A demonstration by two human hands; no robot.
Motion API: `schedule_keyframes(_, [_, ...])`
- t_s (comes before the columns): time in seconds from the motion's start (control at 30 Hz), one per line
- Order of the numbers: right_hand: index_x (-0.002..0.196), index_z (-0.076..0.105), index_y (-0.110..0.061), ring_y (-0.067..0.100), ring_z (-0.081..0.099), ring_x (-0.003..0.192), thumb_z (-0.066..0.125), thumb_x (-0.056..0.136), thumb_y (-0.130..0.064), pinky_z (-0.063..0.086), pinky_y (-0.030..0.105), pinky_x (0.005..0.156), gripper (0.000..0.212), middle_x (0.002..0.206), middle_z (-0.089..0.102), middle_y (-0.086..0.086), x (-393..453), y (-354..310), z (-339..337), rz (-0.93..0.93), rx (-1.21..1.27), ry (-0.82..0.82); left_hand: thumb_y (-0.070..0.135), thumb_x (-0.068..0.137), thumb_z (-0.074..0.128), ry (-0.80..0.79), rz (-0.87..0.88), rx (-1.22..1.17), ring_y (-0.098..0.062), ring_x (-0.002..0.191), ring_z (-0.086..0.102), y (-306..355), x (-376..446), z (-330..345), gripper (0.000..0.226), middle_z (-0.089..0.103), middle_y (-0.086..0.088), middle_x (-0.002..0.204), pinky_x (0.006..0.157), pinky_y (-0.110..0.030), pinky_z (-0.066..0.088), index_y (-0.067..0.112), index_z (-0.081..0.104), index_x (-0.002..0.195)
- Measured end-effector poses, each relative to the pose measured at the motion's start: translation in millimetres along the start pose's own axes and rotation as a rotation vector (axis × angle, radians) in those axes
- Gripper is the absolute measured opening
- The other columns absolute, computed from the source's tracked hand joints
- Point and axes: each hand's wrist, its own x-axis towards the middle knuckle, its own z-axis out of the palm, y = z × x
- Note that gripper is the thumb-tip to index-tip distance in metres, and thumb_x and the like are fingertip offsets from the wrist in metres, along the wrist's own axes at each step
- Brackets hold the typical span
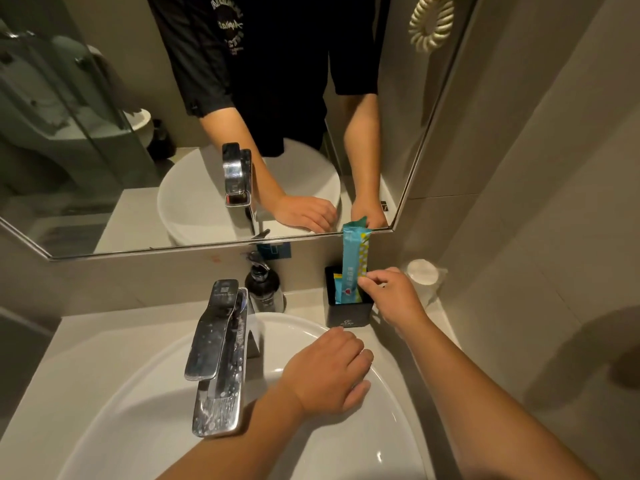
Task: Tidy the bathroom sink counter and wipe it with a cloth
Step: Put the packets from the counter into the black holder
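Observation:
My right hand (391, 296) pinches a tall blue packet (354, 258) that stands upright in a black square holder (348, 315) at the back right of the counter. A second, orange-edged packet (336, 284) sits in the same holder. My left hand (329, 372) rests palm down on the right rim of the white basin (138, 410), fingers curled, holding nothing that I can see. No cloth is visible.
A chrome faucet (218, 351) rises over the basin. A dark pump bottle (265, 284) stands behind it. An upturned clear glass (424, 275) sits in the right corner. The mirror (138, 133) spans the back wall; a coiled cord (431, 22) hangs top right.

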Motion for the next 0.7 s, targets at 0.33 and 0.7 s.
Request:
schedule_keyframes(0.33, [0.084,0.069,-0.019,0.019,0.059,0.07,0.062,0.085,-0.03,0.047,0.032,0.064,0.014,0.076,0.067,0.001,-53,10,-58,0.066,-0.015,0.26,0.033,0.094,0.046,0.009,0.015,-0.011,-0.03,0.086,0.05,0,1,-7,0.028,0.057,-0.01,0.092,0.085,-0.041,0.043,0.008,0.057,0.1])
schedule_keyframes(0.7, [0.111,0.053,-0.015,0.024,0.067,0.091,0.045,0.093,-0.015,0.052,0.034,0.07,0.019,0.11,0.059,0.005,-184,96,-71,0.33,-0.997,-0.031,0.034,0.089,0.052,-0.007,0.013,0.0,-0.029,0.081,0.053,4,3,-12,0.027,0.059,-0.009,0.087,0.082,-0.037,0.041,0.009,0.061,0.092])
